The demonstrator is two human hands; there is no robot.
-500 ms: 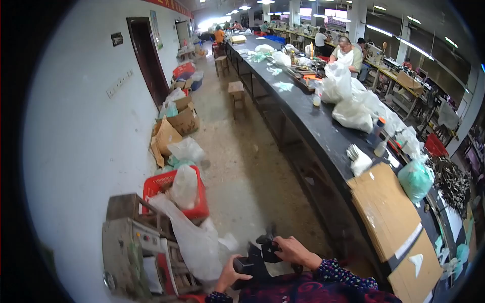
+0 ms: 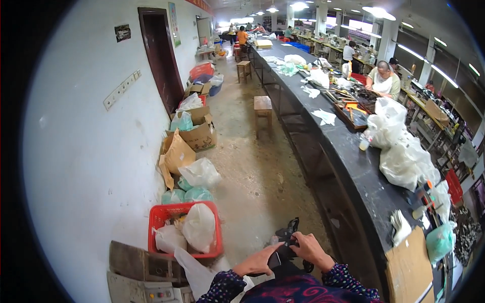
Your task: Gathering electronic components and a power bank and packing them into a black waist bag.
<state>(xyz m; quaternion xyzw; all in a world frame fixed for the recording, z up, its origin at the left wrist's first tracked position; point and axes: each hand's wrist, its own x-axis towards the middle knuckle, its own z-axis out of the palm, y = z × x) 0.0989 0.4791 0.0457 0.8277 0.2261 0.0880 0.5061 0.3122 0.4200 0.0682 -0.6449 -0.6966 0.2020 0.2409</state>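
Observation:
Low in the view, close to my body, my left hand (image 2: 260, 260) is closed round a black piece with a flat, squarish end (image 2: 274, 259). Right beside it, my right hand (image 2: 309, 249) has its fingers bent and pressed onto black material at the same spot. Just beyond my fingers shows a dark, irregular black shape (image 2: 288, 231); whether it joins the held piece I cannot tell. The fingers partly hide what they hold, so its exact kind stays unclear.
A long black table (image 2: 348, 166) runs along the right, bearing white plastic bags (image 2: 404, 156) and cardboard (image 2: 410, 262). At left stand a red basket (image 2: 218, 242), a grey machine (image 2: 131, 290) and cartons (image 2: 204, 135). A wooden stool (image 2: 262, 103) is ahead; a person (image 2: 384, 81) works across the table.
My hands have come closer together, the left moving right and the right slightly right, over the black piece. The view has shifted, so the aisle and table lie differently.

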